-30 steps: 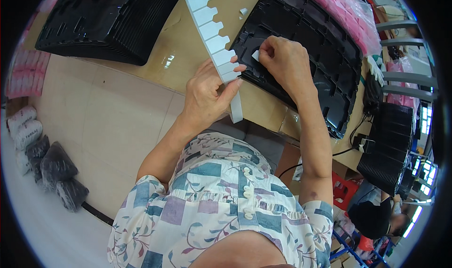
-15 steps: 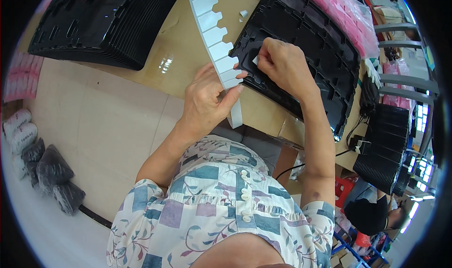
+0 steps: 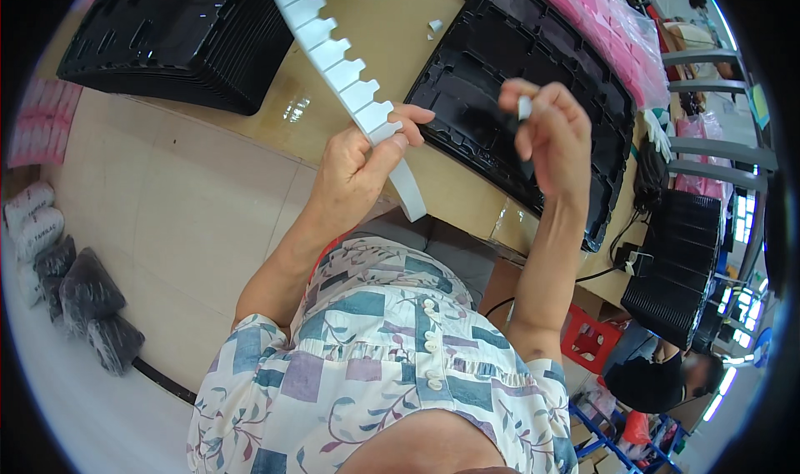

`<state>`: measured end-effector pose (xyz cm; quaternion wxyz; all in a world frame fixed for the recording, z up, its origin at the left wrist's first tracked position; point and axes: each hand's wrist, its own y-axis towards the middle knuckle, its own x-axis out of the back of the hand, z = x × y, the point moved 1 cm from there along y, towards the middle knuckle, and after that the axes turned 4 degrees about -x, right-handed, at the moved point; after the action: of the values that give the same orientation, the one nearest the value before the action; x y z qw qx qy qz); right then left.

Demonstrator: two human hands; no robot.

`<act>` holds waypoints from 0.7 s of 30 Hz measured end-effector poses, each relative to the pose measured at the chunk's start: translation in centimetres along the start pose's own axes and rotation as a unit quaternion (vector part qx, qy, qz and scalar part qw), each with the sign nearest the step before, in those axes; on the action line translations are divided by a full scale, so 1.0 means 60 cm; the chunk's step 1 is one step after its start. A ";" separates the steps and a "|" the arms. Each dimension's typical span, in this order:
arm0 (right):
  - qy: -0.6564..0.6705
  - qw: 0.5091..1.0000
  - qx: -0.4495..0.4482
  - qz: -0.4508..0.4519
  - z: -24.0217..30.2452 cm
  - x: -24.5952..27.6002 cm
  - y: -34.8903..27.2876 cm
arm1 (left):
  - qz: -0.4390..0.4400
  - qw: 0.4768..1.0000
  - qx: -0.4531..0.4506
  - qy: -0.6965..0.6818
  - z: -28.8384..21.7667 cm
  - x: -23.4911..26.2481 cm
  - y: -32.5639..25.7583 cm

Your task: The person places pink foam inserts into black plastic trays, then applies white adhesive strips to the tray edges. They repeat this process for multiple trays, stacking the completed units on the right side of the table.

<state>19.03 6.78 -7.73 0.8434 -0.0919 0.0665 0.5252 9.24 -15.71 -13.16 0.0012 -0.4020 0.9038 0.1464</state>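
Note:
My left hand [image 3: 348, 172] pinches a long white strip of notched sticker tabs [image 3: 337, 56] between thumb and fingers. The strip runs up and away to the left, and its plain tail hangs below the hand toward my body. My right hand [image 3: 560, 137] is raised over a black moulded plastic tray [image 3: 483, 45], its fingers curled and slightly blurred. A small white sticker piece [image 3: 524, 108] shows at its fingertips. The tray lies flat on the brown cardboard-covered table [image 3: 367, 16], just right of my left hand.
A tall stack of black trays [image 3: 200, 57] stands at the far left. Pink plastic-wrapped packs [image 3: 608, 32] lie beyond the tray. White scraps [image 3: 434, 27] lie near its far-left edge. More black trays [image 3: 675, 257], cables and a red stool [image 3: 587, 338] are at the right.
My right hand has lifted off the tray and turned its palm side up, showing the small white piece. My left hand and the strip have shifted left.

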 end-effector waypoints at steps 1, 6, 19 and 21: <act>0.023 0.999 -0.023 0.017 -0.012 -0.008 -0.016 | -0.001 1.000 0.007 0.009 -0.004 0.001 -0.002; 0.009 0.999 -0.046 0.015 -0.037 -0.067 -0.049 | 0.015 0.987 0.126 -0.103 -0.015 -0.008 0.005; -0.219 0.974 -0.047 0.040 -0.034 -0.080 -0.039 | 0.045 0.997 0.046 -0.036 -0.026 -0.020 0.010; -0.163 0.984 -0.072 0.017 -0.025 -0.085 -0.044 | 0.062 0.995 0.048 -0.060 -0.025 -0.015 0.020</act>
<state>19.14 0.85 -7.90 0.8253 -0.0649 -0.1083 0.5505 9.15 -14.68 -11.33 0.0655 -0.3348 0.9314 0.1268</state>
